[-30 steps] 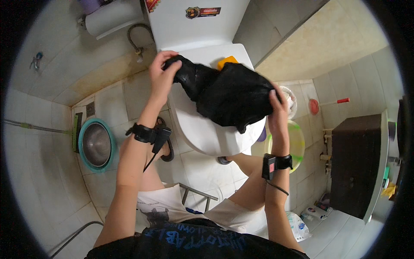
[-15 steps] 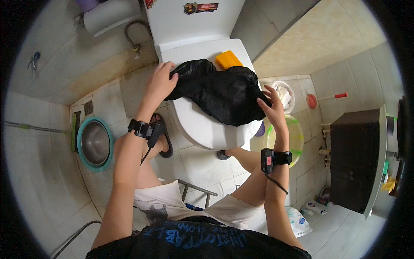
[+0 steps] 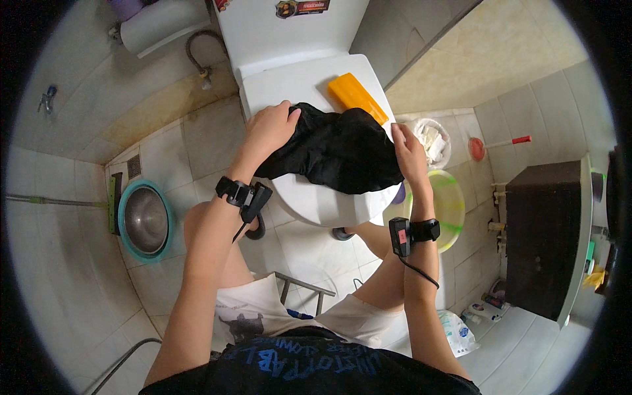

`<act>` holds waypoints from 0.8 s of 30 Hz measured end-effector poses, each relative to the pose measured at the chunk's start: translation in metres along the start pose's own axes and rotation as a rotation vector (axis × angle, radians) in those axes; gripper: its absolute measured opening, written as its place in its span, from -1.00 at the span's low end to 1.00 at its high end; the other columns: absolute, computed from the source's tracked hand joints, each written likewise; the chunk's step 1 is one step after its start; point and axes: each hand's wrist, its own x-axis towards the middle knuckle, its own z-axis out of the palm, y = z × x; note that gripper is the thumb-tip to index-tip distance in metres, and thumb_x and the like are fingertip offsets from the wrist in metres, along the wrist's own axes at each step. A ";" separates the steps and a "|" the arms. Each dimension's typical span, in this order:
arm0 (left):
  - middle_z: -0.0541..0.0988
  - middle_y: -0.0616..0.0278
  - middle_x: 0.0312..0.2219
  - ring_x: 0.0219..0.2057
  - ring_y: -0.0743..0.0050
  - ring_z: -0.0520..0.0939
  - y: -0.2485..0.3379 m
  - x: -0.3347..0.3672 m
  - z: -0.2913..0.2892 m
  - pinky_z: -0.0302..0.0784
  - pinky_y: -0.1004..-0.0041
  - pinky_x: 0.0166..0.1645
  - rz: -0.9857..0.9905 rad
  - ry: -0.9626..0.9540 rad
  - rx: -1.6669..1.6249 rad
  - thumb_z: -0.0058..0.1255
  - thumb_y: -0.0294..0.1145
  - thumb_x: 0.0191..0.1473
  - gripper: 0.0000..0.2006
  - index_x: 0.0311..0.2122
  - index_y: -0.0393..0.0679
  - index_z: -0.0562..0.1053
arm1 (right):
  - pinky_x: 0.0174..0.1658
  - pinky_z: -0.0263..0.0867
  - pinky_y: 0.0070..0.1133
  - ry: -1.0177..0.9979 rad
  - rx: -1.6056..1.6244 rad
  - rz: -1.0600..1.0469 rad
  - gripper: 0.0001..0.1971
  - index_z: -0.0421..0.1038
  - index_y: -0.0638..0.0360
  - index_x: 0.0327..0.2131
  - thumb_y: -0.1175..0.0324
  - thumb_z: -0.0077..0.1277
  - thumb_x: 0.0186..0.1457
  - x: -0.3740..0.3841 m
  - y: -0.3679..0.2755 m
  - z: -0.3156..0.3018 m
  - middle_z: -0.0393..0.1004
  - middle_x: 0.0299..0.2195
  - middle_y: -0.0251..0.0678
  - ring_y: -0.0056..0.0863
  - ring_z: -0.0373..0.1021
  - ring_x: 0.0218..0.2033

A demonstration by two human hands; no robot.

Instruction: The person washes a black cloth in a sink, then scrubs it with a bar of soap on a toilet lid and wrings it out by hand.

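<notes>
A crumpled black cloth [image 3: 345,155] lies over the closed white toilet lid [image 3: 283,82]. My left hand [image 3: 271,130] grips its left end, thumb pressed against the fabric. At the opposite end my right hand [image 3: 411,155] pinches the cloth by its edge, near the lid's right side. Whether the cloth is a garment, I cannot tell. Behind it, on the lid, a yellow-orange block [image 3: 355,95] lies at a slant, its lower end close to the fabric. Each wrist wears a black strap with a small device and a cable.
On the floor at left, a metal bowl [image 3: 146,220] sits inside a teal basin [image 3: 123,220]. Right of the toilet are a lined waste bin [image 3: 445,155], a yellow-green tub [image 3: 454,210] and a red plunger [image 3: 476,150]. A dark cabinet [image 3: 543,243] stands at far right.
My left hand has moved right, bringing its end of the cloth inward and bunching it. The cloth has shifted down off the yellow-orange block, so more of the block shows.
</notes>
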 end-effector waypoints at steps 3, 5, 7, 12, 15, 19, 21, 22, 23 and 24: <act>0.53 0.04 -0.55 -0.44 0.05 0.56 -0.006 -0.002 0.003 0.43 0.20 -0.31 0.069 0.046 -0.023 -0.11 -0.09 0.06 -0.68 -0.25 -0.14 0.41 | -0.36 0.33 -0.41 -0.154 -0.258 -0.030 -0.50 0.39 0.12 -0.15 -0.07 -0.03 -0.02 -0.007 -0.008 0.004 0.48 -0.52 -0.08 -0.16 0.45 -0.42; 0.51 0.06 -0.60 -0.50 0.10 0.54 -0.005 -0.001 0.000 0.42 0.24 -0.38 0.103 0.120 -0.045 -0.07 -0.10 0.04 -0.70 -0.27 -0.13 0.40 | -0.36 0.32 -0.41 -0.222 -0.278 -0.044 -0.54 0.41 0.12 -0.19 -0.04 0.00 -0.03 -0.003 0.001 0.008 0.48 -0.51 -0.09 -0.17 0.44 -0.42; 0.47 0.11 -0.69 -0.61 0.17 0.51 -0.006 0.004 -0.003 0.36 0.31 -0.49 0.128 0.266 -0.101 -0.02 -0.13 0.02 -0.73 -0.30 -0.11 0.39 | -0.38 0.31 -0.40 -0.252 -0.253 -0.144 -0.64 0.42 0.13 -0.25 0.08 0.04 -0.05 -0.001 0.006 0.007 0.47 -0.52 -0.11 -0.17 0.43 -0.45; 0.34 0.18 -0.81 -0.77 0.44 0.33 -0.004 -0.002 -0.033 0.20 0.44 -0.63 0.139 0.640 -0.230 0.04 -0.18 0.01 -0.74 -0.35 -0.16 0.37 | -0.35 0.29 -0.51 0.212 0.067 -0.306 -0.79 0.36 0.24 -0.29 0.40 0.04 -0.03 -0.002 -0.005 -0.005 0.46 -0.48 -0.11 -0.26 0.41 -0.47; 0.35 0.23 -0.79 -0.76 0.55 0.33 -0.003 -0.008 -0.035 0.22 0.52 -0.61 0.233 0.771 -0.299 0.08 -0.24 -0.01 -0.76 -0.36 -0.19 0.37 | -0.21 0.25 -0.60 0.491 0.179 -0.399 -0.81 0.33 0.31 -0.29 0.54 0.02 -0.05 -0.003 -0.014 -0.016 0.46 -0.41 -0.14 -0.43 0.40 -0.34; 0.44 0.26 -0.71 -0.68 0.49 0.45 -0.001 -0.005 -0.032 0.32 0.52 -0.56 0.371 0.917 -0.396 0.12 -0.22 -0.06 -0.75 -0.36 -0.14 0.40 | -0.12 0.27 -0.63 0.626 0.437 -0.388 -0.84 0.30 0.32 -0.28 0.59 -0.04 0.01 -0.001 -0.012 -0.014 0.40 -0.37 -0.29 -0.55 0.35 -0.29; 0.46 0.28 -0.70 -0.64 0.41 0.52 -0.001 -0.004 -0.031 0.36 0.50 -0.56 0.422 0.973 -0.417 0.14 -0.19 -0.09 -0.75 -0.37 -0.10 0.41 | -0.11 0.28 -0.62 0.645 0.489 -0.375 -0.84 0.30 0.31 -0.27 0.60 -0.05 0.01 -0.004 -0.015 -0.012 0.38 -0.35 -0.29 -0.55 0.34 -0.27; 0.47 0.30 -0.68 -0.62 0.42 0.53 0.001 -0.005 -0.032 0.38 0.50 -0.53 0.432 0.952 -0.414 0.15 -0.20 -0.10 -0.75 -0.37 -0.09 0.42 | -0.11 0.29 -0.60 0.668 0.539 -0.365 -0.84 0.30 0.30 -0.27 0.61 -0.06 0.01 -0.005 -0.015 -0.011 0.36 -0.32 -0.30 -0.55 0.33 -0.26; 0.49 0.31 -0.65 -0.60 0.42 0.54 0.003 -0.006 -0.033 0.40 0.50 -0.50 0.442 0.933 -0.411 0.15 -0.21 -0.12 -0.76 -0.37 -0.08 0.42 | -0.11 0.31 -0.58 0.673 0.569 -0.374 -0.84 0.30 0.29 -0.27 0.61 -0.06 0.01 -0.007 -0.017 -0.012 0.33 -0.29 -0.31 -0.55 0.31 -0.22; 0.49 0.31 -0.65 -0.60 0.42 0.54 0.005 -0.008 -0.035 0.40 0.50 -0.50 0.441 0.935 -0.413 0.15 -0.21 -0.12 -0.76 -0.37 -0.08 0.42 | -0.11 0.31 -0.58 0.672 0.568 -0.376 -0.84 0.30 0.29 -0.27 0.61 -0.06 0.01 -0.008 -0.017 -0.013 0.33 -0.29 -0.31 -0.55 0.31 -0.22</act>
